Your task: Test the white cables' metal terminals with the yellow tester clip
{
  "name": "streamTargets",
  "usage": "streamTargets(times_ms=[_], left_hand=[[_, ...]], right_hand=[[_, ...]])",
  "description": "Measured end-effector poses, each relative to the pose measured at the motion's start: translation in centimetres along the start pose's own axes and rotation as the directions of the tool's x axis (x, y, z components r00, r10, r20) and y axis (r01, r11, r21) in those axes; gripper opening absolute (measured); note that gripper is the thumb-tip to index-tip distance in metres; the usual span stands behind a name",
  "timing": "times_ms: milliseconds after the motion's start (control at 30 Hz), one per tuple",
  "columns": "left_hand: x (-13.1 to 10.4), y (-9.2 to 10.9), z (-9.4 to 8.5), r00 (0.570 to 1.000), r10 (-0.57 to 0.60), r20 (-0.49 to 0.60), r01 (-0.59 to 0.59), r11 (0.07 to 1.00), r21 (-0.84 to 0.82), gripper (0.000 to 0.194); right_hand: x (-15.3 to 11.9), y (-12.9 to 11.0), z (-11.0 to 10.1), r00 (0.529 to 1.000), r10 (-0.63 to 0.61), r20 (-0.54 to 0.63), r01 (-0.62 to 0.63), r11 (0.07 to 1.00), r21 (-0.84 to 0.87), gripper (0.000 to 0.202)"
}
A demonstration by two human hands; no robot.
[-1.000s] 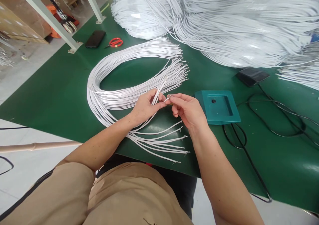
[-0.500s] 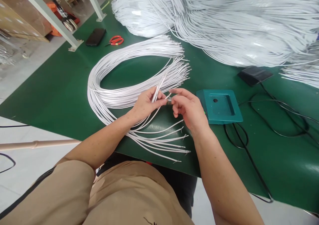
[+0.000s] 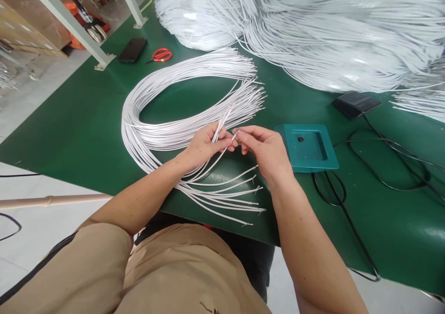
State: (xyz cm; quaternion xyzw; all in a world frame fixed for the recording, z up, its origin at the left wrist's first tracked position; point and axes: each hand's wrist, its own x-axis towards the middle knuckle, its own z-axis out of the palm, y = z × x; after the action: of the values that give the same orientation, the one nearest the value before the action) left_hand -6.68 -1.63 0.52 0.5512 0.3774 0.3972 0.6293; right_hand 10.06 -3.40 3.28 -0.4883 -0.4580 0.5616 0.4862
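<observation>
My left hand (image 3: pixel 212 140) is closed on a few white cables (image 3: pixel 225 119), pinching one near its stripped tip between thumb and fingers. Right at that tip, the thumb and index finger of my right hand (image 3: pixel 262 147) are pinched together on the thin wire end. Below my wrists, several loose white cable ends (image 3: pixel 225 195) fan out toward the table's front edge. Behind my hands a looped bundle of white cables (image 3: pixel 130 114) lies on the green table, its cut ends pointing right.
Just right of my right hand sits a teal tray-like device (image 3: pixel 309 165) with black cords (image 3: pixel 347 221). A black box (image 3: pixel 356 105) lies beyond it. Large cable heaps (image 3: pixel 330 35) fill the back. Red-handled scissors (image 3: pixel 162 54) and a dark case (image 3: pixel 133 50) lie at the back left.
My right hand has moved slightly left, and its fingers, spread before, have closed on the tip of the cable. My left hand keeps its grip and place.
</observation>
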Motion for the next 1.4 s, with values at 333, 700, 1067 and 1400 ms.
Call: streamTargets(times_ms=[333, 700, 1067, 1400], left_hand=[[0.1, 0.2, 0.1, 0.998, 0.016, 0.063, -0.016, 1.000, -0.003, 0.038], [0.3, 0.1, -0.3, 0.998, -0.014, 0.053, 0.017, 0.999, -0.045, 0.037], [0.3, -0.1, -0.5, 1.000, -0.002, 0.015, 0.003, 0.999, -0.050, 0.035], [0.4, -0.4, -0.5, 0.997, 0.022, -0.077, -0.021, 1.000, 0.010, 0.037]], right_hand=[[0.0, 0.1, 0.4, 0.999, 0.047, -0.012, -0.047, 0.999, -0.016, 0.012], [0.0, 0.8, 0.5, 0.975, -0.099, -0.200, 0.084, 0.993, -0.081, 0.032], [-0.4, 0.3, 0.6, 0.986, -0.073, -0.151, 0.045, 0.983, -0.175, 0.032], [-0.3, 0.3, 0.7, 0.995, -0.038, -0.094, 0.022, 0.986, -0.164, 0.020]])
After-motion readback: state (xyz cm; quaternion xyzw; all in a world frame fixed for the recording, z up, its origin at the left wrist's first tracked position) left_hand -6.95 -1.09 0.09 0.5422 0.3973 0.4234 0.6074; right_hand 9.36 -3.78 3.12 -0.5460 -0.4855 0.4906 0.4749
